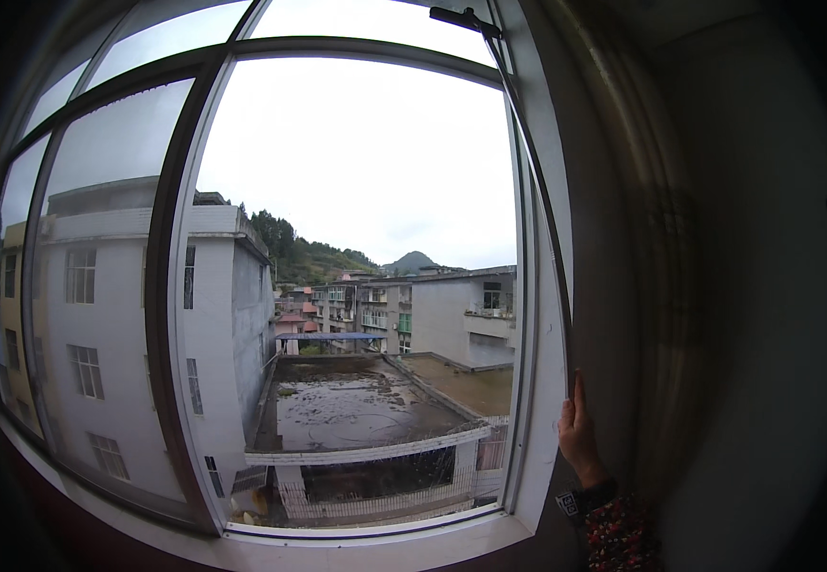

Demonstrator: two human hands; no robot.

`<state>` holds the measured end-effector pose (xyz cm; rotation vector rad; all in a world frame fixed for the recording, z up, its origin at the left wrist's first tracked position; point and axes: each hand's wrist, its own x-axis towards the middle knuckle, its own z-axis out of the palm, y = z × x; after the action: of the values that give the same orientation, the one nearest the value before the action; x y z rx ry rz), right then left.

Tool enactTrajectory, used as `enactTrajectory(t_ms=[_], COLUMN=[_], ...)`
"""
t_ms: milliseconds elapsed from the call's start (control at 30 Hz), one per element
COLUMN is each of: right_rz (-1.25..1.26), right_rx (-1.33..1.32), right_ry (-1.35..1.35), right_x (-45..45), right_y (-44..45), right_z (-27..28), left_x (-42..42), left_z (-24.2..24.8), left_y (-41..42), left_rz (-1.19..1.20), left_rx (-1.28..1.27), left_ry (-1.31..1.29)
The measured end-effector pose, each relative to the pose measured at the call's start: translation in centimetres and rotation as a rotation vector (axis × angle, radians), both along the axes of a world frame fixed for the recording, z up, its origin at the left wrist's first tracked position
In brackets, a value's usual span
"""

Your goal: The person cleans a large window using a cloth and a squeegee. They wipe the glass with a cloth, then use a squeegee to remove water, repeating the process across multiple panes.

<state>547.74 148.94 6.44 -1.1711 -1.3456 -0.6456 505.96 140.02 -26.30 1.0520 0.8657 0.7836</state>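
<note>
My right hand (578, 434) is at the lower right, raised beside the window's right jamb, its fingers around the lower end of a long thin pole (544, 193). The pole runs up along the right side of the window frame (528, 343). At its top, a dark squeegee-like head (465, 21) lies across the upper right corner of the window. A dark band with a printed tag is on the wrist, below it a red and black patterned sleeve. My left hand is out of view. Whether the head touches the glass, I cannot tell.
Sliding window panes with a dark frame (170, 300) stand at the left. A pale sill (385, 550) runs along the bottom. A gathered curtain (660, 236) hangs right of the window. Outside are buildings, a wet flat roof (356, 407) and hills.
</note>
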Motion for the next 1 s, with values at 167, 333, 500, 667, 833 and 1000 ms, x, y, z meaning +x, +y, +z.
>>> enactTrajectory(t_ms=[167, 333, 500, 667, 833, 1000], right_rz=[0.165, 0.215, 0.355, 0.391, 0.315, -0.016], right_rx=[-0.331, -0.146, -0.181, -0.211, -0.163, -0.03], right_ry=[0.369, 0.224, 0.339, 0.331, 0.265, 0.022], right_x=[-3.3, -6.9, -7.1, -5.0, -7.6, -10.1], right_y=[-6.6, -10.1, -9.0, -6.1, -5.3, -8.1], right_z=[-9.7, -15.2, -11.3, -0.1, 0.7, -10.9], left_x=[0.3, -0.7, -1.5, -1.3, -1.4, -3.1], left_z=[-0.9, -0.1, 2.1, 2.6, 2.3, 2.1], left_y=[-0.3, -1.5, -3.2, -4.2, -4.8, -5.4], left_rz=[-0.037, -0.041, -0.041, -0.072, -0.081, 0.01], left_rx=[-0.036, 0.054, 0.038, 0.011, 0.0, -0.015], left_ry=[-0.062, -0.001, -0.014, -0.031, -0.04, -0.016])
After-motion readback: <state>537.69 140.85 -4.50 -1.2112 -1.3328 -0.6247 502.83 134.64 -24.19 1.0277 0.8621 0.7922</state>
